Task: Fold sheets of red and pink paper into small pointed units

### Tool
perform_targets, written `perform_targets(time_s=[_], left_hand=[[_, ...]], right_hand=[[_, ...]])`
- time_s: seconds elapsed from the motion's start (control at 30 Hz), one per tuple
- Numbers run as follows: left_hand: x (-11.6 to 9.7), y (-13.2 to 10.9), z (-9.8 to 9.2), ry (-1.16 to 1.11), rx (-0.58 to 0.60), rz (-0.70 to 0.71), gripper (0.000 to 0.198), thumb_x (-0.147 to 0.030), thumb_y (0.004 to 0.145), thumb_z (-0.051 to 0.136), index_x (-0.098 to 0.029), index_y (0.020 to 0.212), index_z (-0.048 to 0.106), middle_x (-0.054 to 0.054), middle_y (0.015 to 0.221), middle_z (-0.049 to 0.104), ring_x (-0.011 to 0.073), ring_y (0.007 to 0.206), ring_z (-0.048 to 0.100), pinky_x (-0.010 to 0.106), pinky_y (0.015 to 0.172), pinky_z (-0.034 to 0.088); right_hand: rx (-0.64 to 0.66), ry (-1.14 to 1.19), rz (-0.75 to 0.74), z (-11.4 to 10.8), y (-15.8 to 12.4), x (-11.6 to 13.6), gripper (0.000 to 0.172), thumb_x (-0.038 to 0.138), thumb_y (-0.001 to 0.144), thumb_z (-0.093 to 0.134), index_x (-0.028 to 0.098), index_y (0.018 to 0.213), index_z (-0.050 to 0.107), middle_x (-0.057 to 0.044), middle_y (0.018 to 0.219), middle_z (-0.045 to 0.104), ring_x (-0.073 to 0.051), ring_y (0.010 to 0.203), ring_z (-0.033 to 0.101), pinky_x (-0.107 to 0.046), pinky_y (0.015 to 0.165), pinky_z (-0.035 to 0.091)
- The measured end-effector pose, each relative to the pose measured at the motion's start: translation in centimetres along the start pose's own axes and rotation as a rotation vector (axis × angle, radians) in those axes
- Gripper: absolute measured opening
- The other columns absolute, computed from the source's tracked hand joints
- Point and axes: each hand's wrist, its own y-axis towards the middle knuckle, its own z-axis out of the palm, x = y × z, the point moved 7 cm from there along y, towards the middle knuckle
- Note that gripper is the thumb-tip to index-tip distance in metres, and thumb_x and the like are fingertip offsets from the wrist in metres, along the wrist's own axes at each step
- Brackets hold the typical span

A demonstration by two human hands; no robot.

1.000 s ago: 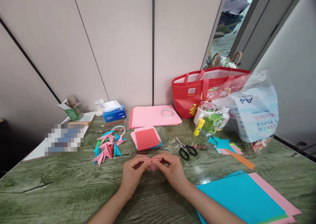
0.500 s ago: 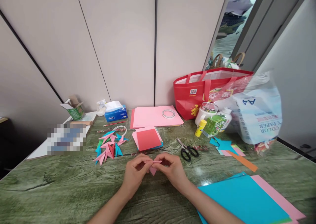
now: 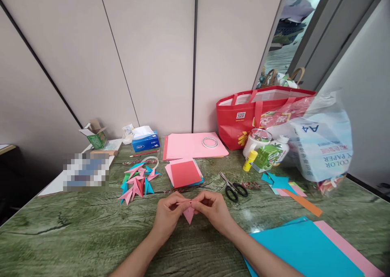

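A small folded piece of pink paper [image 3: 189, 216] is pinched between both hands above the near middle of the table, its pointed tip hanging down. My left hand [image 3: 168, 212] closes thumb and fingers on its left side. On the right side, my right hand [image 3: 211, 210] grips it the same way; the fingers hide most of the upper fold. Just beyond the hands lies a stack of square paper [image 3: 184, 173] with a red sheet on top. To the left of that sits a pile of folded pink, blue and green paper pieces [image 3: 137, 183].
Black-handled scissors [image 3: 233, 187] lie right of the stack, near a yellow glue stick [image 3: 250, 160]. Blue sheets [image 3: 301, 248] cover the near right. Pink sheets [image 3: 189, 146] carry a ring [image 3: 210, 142]. Behind stand a tissue box [image 3: 145, 141] and a red bag [image 3: 228, 124].
More of the pink paper's pointed tip shows below the fingers, lower than before. Both hands keep their pinch on it. The whole view has shifted slightly.
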Motion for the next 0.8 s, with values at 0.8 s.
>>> perform_targets(time_s=[0.8], left_hand=[[0.6,0.0,0.4,-0.072,-0.015,-0.084,0.016,-0.029,0.066,0.064,-0.016,0.074,0.07,0.004,0.07,0.065,0.012,0.051,0.053,0.022,0.048,0.043]], right_hand=[[-0.037,-0.063,-0.039,-0.1,0.2,0.0,0.029,0.037,0.063,0.067,0.016,0.054,0.049,0.005,0.05,0.049,-0.008,0.045,0.042,-0.02,0.044,0.034]])
